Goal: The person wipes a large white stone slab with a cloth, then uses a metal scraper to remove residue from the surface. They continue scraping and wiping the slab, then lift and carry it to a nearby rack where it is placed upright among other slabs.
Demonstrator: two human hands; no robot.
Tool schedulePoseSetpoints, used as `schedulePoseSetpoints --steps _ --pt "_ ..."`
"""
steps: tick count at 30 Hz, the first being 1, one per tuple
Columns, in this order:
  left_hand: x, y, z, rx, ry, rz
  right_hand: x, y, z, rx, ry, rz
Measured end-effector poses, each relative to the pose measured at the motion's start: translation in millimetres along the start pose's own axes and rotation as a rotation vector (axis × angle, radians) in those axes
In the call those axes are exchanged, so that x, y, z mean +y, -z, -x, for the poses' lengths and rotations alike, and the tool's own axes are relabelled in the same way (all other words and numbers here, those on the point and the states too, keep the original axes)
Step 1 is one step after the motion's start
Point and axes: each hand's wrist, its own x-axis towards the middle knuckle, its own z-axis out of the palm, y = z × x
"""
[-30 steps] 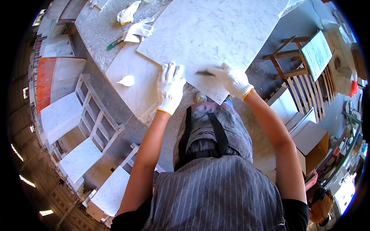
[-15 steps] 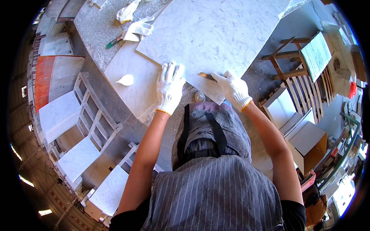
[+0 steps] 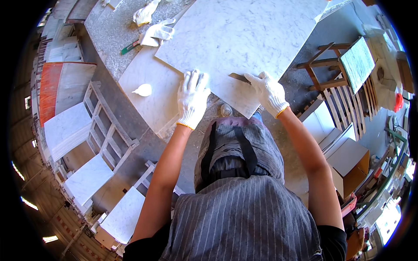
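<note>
R hand pinching flat dark blade; L hand laid flat

R hand, in white knit glove, has thumb & fingers closed on the blade, which sticks out to the L, over the near corner of a big grey-veined slab. Can't tell if the blade's edge touches the surface. L hand, also gloved, is palm down at the slab's near-L edge, fingers straight & slightly parted, nothing gripped.

Slab overlaps a 2nd, paler slab on the L; a small white teardrop-shaped item sits on that one. Farther up: a loose glove next to a green-handled tool, another glove beyond, on a rough grey worktop.

R side: wooden stool w/ veined panel on top, slatted pallet nearby, then an open cardboard box. L side: wooden rack beside stacked slabs.
</note>
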Motion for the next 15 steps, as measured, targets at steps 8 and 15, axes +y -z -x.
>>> schedulePoseSetpoints --steps 8,15 --pt "0 -2 0 -0.029 0.019 0.036 6 -9 -1 0.002 0.143 -0.071" --pt "-3 -4 1 -0.014 0.011 0.041 -2 -2 -23 -0.027 0.257 0.017"
